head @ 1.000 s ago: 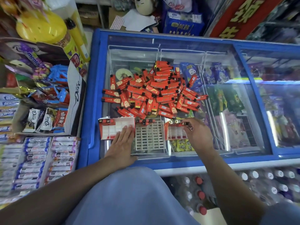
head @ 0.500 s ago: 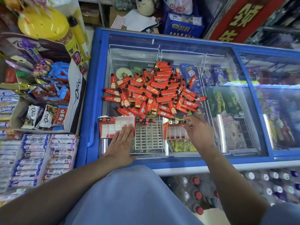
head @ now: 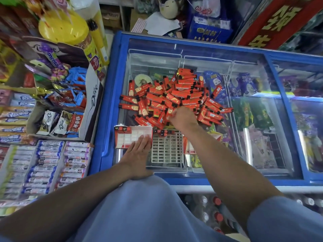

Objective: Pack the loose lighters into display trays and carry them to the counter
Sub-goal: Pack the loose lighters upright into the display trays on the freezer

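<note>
Dozens of light, stiff, slick lighters (head: 176,100) crowd the freezer lid (head: 258,119); right hand (head: 183,118) pinches 1 mid-body, left hand (head: 138,154) flat on tray (head: 122,138).

- The person wears a light blue-grey top (head: 139,212) of plain, smooth cloth, with no print, buttons or seams to be seen; it fills the lower middle of the view.
- The right sleeve (head: 283,222) is short, of the same blue-grey cloth, and ends in a plain straight hem above the elbow.
- Both forearms are bare from the sleeves down, with no watch, bracelet or band at either wrist.
- The left hand (head: 138,154) is bare, with no glove and no ring on the fingers that show.
- The right hand (head: 183,117) is bare too, without glove or ring; its fingertips are blurred.
</note>
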